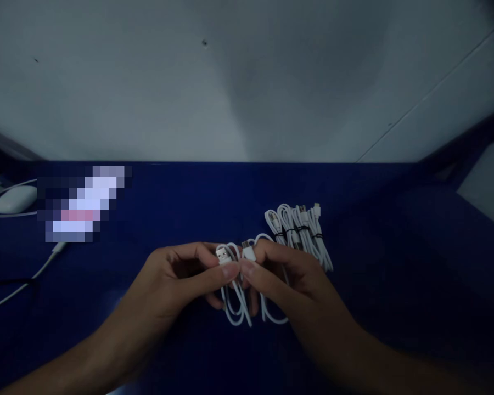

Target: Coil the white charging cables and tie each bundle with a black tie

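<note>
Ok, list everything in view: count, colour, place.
held cable: one or two, unclear; white; looped between the hands
plugs: two, white and silver, by the thumbs
tied cable bundles: four, white with black ties, beyond right hand
blurred shape: one, whitish and pink, left
plugged cord: one, white, below blurred shape
rounded object: one, white, far left
table: one, blue, under the bundles
wall: one, grey, behind table
left hand: one, bare, centre-left
right hand: one, bare, centre-right

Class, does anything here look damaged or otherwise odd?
A blocky pixelated patch at left hides whatever lies on the blue tabletop. A small dark spot marks the grey wall. The tied white cable bundles look neat.
</note>
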Demonstrator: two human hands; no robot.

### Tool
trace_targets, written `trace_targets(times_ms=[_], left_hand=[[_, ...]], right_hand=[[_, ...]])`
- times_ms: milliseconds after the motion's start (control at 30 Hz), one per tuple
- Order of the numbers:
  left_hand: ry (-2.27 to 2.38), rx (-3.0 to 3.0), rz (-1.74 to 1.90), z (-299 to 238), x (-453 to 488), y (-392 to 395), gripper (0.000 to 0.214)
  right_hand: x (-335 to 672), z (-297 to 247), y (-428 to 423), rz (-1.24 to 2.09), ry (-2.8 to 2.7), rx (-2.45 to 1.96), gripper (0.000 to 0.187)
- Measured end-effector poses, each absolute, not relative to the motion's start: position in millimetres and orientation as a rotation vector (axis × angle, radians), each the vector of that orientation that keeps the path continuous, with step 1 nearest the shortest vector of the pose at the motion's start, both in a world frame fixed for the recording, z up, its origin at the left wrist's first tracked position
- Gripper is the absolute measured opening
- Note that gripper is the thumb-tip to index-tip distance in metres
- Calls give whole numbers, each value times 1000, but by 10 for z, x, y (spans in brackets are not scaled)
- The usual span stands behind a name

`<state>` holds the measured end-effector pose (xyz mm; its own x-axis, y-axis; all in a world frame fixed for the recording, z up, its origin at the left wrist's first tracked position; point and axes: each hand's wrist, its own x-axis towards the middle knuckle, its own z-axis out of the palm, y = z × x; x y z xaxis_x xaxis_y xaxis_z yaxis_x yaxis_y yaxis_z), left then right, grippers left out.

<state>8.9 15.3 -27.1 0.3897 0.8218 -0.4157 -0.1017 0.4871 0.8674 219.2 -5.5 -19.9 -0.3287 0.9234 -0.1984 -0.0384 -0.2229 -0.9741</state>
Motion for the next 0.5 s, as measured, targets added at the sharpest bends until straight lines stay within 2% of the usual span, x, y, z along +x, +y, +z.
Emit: trace_targets(times_ms=[500], left_hand=[[1052,878,697,-171,140,184,21]], right_hand=[[2187,-190,-35,1687,-1237,-1093,33]])
